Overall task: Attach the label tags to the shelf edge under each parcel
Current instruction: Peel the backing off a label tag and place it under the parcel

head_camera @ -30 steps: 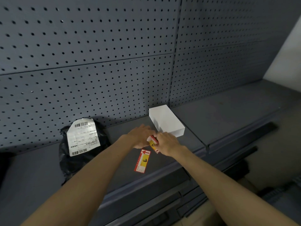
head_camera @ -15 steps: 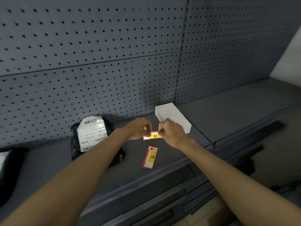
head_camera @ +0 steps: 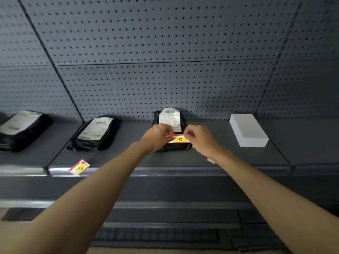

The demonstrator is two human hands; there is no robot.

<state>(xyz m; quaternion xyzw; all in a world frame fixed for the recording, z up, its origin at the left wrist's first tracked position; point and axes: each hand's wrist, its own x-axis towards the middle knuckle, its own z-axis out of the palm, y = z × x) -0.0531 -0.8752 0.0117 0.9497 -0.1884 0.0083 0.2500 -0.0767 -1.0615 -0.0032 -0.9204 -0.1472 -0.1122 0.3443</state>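
A red, white and yellow label tag marked D is pinched at its two ends by my left hand and my right hand. I hold it level in front of a black parcel with a white shipping slip, above the shelf. Another tag sits tilted on the shelf edge below a second black parcel. A red corner of a third tag peeks out from under my right wrist. A white box lies to the right.
A third black parcel lies at the far left. A grey pegboard wall backs the shelf. Lower shelf rails run below my forearms.
The view has swung left and pulled back, showing more parcels. Both hands have carried the D tag left, from near the white box to in front of the black parcel.
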